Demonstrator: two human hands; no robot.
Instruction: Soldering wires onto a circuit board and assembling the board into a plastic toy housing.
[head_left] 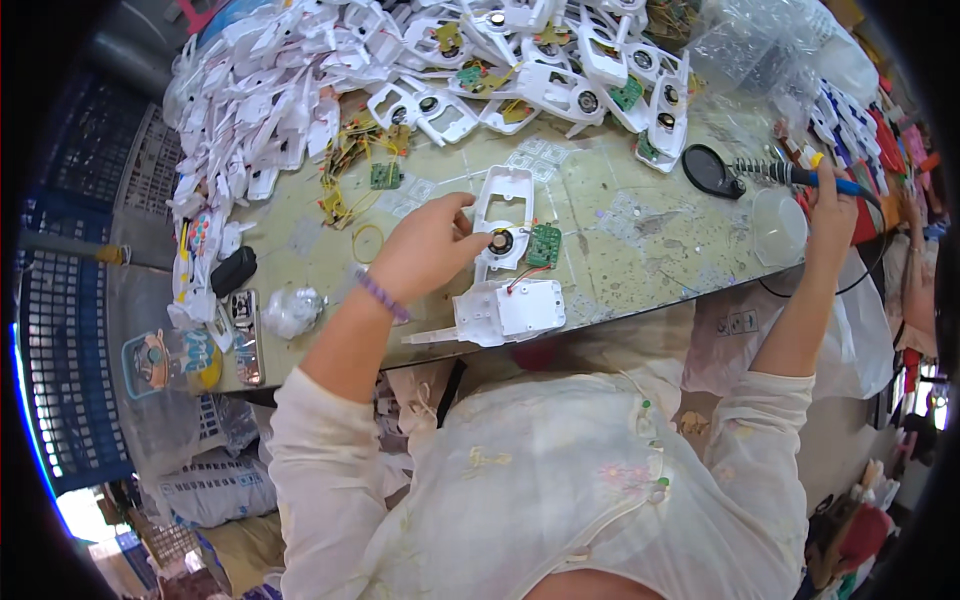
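My left hand (432, 243) reaches over a white plastic housing (507, 190), fingers apart, the thumb at a small round speaker (500, 241) in it. Beside the speaker sits a green circuit board (544, 246). A red wire runs from it to a second white plastic part (530, 308) at the table's near edge. At the far right my right hand (833, 212) is closed on the handle of a soldering iron (845, 186). The iron's front lies inside a coiled spring holder (762, 171).
A large heap of white housings (330, 60) covers the back and left of the table. Loose green boards with yellow wires (385, 176) lie before it. A black round lid (708, 172) and a clear cup (779, 230) stand near the iron. Its black cable hangs over the right edge.
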